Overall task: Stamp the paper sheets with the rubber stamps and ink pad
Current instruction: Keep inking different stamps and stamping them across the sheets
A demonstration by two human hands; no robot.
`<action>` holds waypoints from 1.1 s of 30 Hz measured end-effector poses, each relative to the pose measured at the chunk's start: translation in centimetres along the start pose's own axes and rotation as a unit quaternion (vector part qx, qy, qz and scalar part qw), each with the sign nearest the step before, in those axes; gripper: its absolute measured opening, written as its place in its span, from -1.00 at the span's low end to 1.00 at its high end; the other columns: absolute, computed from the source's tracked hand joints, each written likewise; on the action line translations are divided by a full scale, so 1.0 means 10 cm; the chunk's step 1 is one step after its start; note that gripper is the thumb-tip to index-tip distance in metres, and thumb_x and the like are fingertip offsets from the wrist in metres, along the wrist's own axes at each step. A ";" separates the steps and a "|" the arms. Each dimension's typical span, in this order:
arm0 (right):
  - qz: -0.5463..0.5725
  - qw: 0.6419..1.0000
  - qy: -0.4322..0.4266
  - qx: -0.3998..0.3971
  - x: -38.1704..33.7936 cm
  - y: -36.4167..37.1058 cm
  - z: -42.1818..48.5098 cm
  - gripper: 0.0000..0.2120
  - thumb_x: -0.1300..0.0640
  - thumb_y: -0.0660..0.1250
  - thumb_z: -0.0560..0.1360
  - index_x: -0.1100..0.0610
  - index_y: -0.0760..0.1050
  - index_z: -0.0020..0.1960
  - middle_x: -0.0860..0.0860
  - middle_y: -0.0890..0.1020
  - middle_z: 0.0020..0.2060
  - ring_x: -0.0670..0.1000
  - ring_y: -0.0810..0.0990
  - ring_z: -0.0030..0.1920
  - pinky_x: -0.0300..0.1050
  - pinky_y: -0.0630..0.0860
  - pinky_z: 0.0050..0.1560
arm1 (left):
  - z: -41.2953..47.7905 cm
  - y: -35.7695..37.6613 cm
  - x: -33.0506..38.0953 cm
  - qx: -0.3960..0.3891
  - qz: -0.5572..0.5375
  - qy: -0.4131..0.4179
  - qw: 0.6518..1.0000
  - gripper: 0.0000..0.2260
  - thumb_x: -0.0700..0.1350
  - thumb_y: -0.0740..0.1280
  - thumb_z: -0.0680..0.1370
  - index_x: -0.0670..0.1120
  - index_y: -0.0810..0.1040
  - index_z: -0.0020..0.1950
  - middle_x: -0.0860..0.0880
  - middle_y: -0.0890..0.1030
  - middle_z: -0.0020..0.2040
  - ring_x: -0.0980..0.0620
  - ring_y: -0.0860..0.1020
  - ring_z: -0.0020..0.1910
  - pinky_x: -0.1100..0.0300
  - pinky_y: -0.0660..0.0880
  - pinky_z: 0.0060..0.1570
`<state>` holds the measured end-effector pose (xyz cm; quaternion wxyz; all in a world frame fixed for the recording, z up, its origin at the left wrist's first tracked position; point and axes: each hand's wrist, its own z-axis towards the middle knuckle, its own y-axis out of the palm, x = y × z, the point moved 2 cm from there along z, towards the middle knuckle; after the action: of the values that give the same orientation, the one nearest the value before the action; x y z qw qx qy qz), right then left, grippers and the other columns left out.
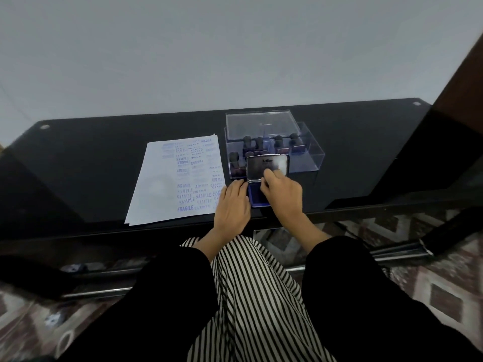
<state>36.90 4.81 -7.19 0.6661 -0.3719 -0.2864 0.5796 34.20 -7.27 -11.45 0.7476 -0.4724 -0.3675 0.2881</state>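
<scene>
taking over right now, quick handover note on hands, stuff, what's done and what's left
Left hand: flat, steadying the blue ink pad at its left edge.
Right hand: grips the pad's silver metal lid, raised upright.
Dark-handled rubber stamps stand in the clear plastic box behind the pad; none in hand.
White paper sheets lie left; the top one is already heavily stamped in blue.
Left to do: take a stamp, ink it, stamp.

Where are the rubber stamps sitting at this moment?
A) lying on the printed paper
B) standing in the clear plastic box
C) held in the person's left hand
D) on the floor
B: the dark-handled rubber stamps stand inside the clear plastic box, behind the ink pad lid that the right hand holds.
</scene>
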 end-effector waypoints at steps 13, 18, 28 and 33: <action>-0.001 0.999 0.041 0.034 -0.01 0.06 0.08 -0.64 0.26 0.54 0.14 0.09 0.34 -0.49 -0.04 0.36 -0.68 -0.02 0.09 -0.64 -0.26 0.11 -0.44 | -0.01 0.02 0.00 0.004 0.003 0.001 1.000 -0.61 -0.14 0.03 0.62 -0.18 0.23 0.45 -0.11 0.30 0.44 -0.03 0.22 0.45 0.06 0.09 0.49; 0.035 0.999 0.042 0.002 -0.05 0.08 0.15 -0.64 0.29 0.55 0.12 0.12 0.34 -0.49 -0.02 0.38 -0.68 0.02 0.22 -0.71 -0.30 0.14 -0.48 | 0.00 0.02 0.00 0.001 0.004 0.001 1.000 -0.61 -0.15 0.03 0.62 -0.18 0.23 0.45 -0.12 0.31 0.44 -0.04 0.23 0.45 0.05 0.09 0.48; 0.019 0.998 0.042 0.030 0.01 0.06 -0.05 -0.69 0.23 0.52 0.25 0.12 0.37 -0.42 -0.02 0.39 -0.62 -0.05 0.18 -0.65 -0.27 0.09 -0.48 | -0.01 0.04 -0.01 0.000 0.016 -0.002 1.000 -0.60 -0.13 0.01 0.63 -0.17 0.21 0.47 -0.11 0.27 0.46 -0.02 0.20 0.47 0.06 0.06 0.49; 0.006 0.998 0.037 -0.044 -0.03 0.06 0.18 -0.75 0.27 0.39 0.36 0.12 0.35 -0.39 0.03 0.41 -0.58 0.02 0.30 -0.59 -0.23 0.12 -0.52 | -0.01 0.03 0.00 -0.001 0.012 -0.003 1.000 -0.60 -0.13 0.02 0.62 -0.17 0.22 0.46 -0.11 0.29 0.45 -0.03 0.21 0.46 0.05 0.07 0.49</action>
<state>35.04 4.85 -6.70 0.6558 -0.4234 -0.2845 0.5565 34.21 -7.22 -11.73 0.7424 -0.4771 -0.3639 0.2980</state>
